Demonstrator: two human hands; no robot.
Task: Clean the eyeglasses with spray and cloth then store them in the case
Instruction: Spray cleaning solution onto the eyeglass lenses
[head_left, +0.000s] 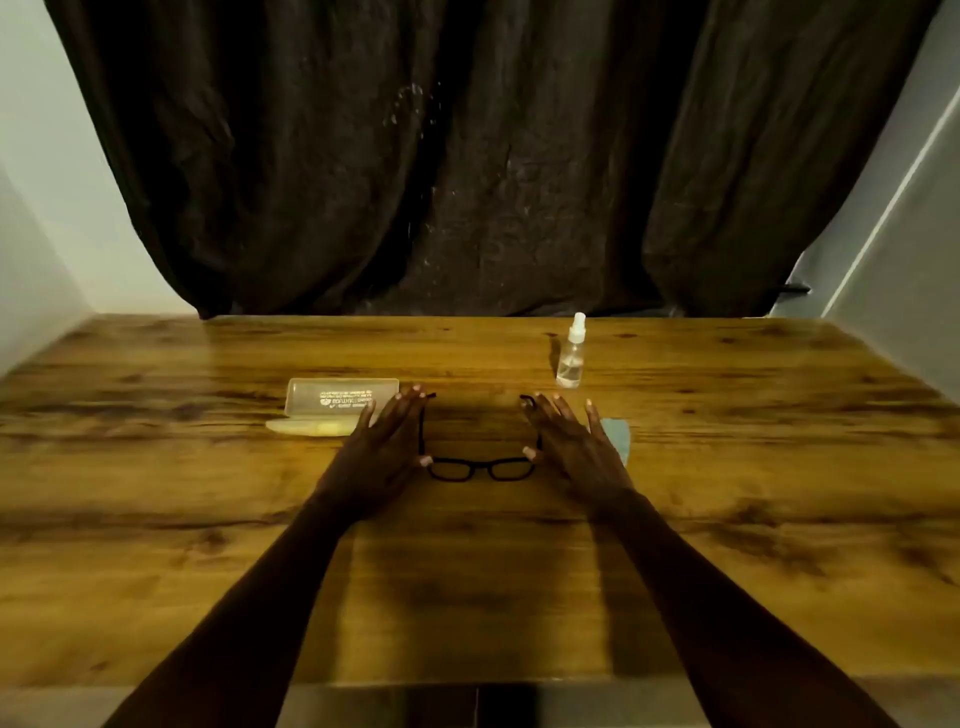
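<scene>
Both our left hand (387, 441) and right hand (569, 441) flank the eyeglasses (480, 469) lying open on the tabletop (208, 519) between case (343, 402) and cloth (618, 434), fingers (402, 410) straight and holding nothing, and we judge an uneven squeeze could twist the thin temples or smudge the lenses.

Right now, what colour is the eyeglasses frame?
The eyeglasses frame is black; the head view shows it best.
</scene>
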